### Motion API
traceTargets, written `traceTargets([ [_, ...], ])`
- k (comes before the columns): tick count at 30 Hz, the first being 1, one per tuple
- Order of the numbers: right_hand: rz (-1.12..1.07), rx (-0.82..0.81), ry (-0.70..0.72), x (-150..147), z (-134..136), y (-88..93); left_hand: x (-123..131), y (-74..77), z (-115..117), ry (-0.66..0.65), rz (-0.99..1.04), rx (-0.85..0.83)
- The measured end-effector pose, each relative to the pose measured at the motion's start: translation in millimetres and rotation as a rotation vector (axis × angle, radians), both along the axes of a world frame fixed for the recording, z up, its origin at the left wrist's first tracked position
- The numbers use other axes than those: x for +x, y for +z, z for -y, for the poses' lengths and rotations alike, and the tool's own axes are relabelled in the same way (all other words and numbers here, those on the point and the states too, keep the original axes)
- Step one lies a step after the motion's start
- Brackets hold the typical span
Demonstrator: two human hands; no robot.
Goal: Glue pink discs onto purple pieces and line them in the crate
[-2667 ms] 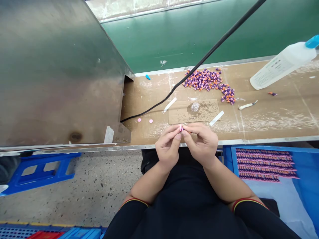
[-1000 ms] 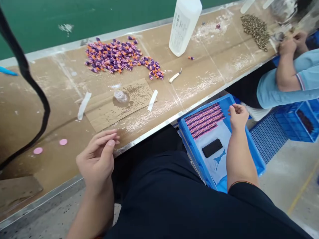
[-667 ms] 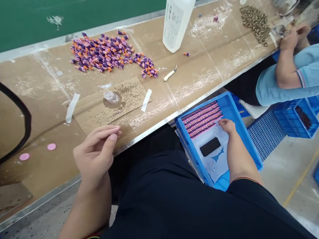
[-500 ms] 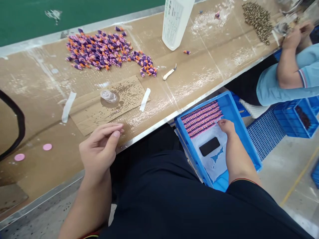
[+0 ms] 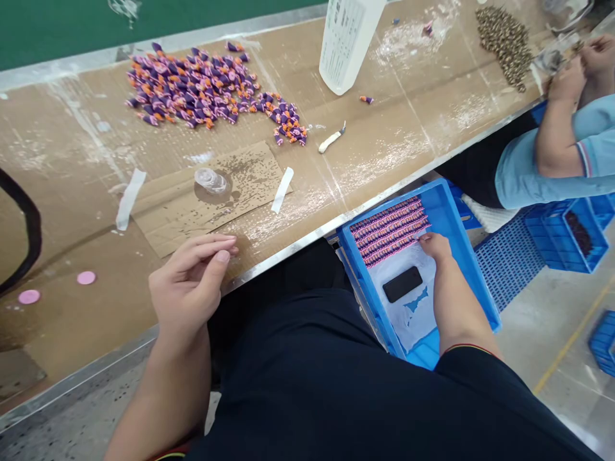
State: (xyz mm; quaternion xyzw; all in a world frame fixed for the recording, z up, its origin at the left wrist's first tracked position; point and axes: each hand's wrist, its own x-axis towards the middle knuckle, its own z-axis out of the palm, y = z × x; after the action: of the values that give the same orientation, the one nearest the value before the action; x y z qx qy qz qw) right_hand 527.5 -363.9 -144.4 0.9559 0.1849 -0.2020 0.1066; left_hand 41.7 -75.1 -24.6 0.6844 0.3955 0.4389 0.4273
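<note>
My right hand (image 5: 435, 246) rests inside a blue plastic tray (image 5: 358, 272), its fingertips at the lower end of neat rows of small pink-and-purple pieces (image 5: 389, 232). Whether those fingers hold anything is hidden. Below the rows lie a white sheet (image 5: 408, 314) and a black phone (image 5: 402, 284). My left hand (image 5: 189, 278) hangs over the front edge of the cardboard-covered workbench (image 5: 298, 224), with nothing visible in it. Its thumb stands slightly apart from the fingers. Two pink discs (image 5: 86, 277) lie to its left.
A loose heap of purple-and-orange pieces (image 5: 192, 86), a transparent cup on cardboard (image 5: 210, 180), a white bottle (image 5: 346, 38) and a small knife (image 5: 330, 141) occupy the bench. At right, a co-worker's hands (image 5: 571, 77) work beside brownish beads (image 5: 504, 48). A blue crate (image 5: 567, 234) sits low.
My hands have parted from the small pink piece held between them. The right hand has moved into the tray to the rows, and my view has swung right.
</note>
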Motion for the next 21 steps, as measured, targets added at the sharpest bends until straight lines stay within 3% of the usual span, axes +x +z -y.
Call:
traceTargets([
  [16,-0.035,0.07,-0.061,-6.9,-4.2,-0.5,-1.2,-0.3,-0.2,-0.006,-0.013,-0.003],
  [21,0.011,0.148,-0.077,-12.8,-9.0,13.7,-3.2,1.5,0.7,-0.006,-0.021,-0.017],
])
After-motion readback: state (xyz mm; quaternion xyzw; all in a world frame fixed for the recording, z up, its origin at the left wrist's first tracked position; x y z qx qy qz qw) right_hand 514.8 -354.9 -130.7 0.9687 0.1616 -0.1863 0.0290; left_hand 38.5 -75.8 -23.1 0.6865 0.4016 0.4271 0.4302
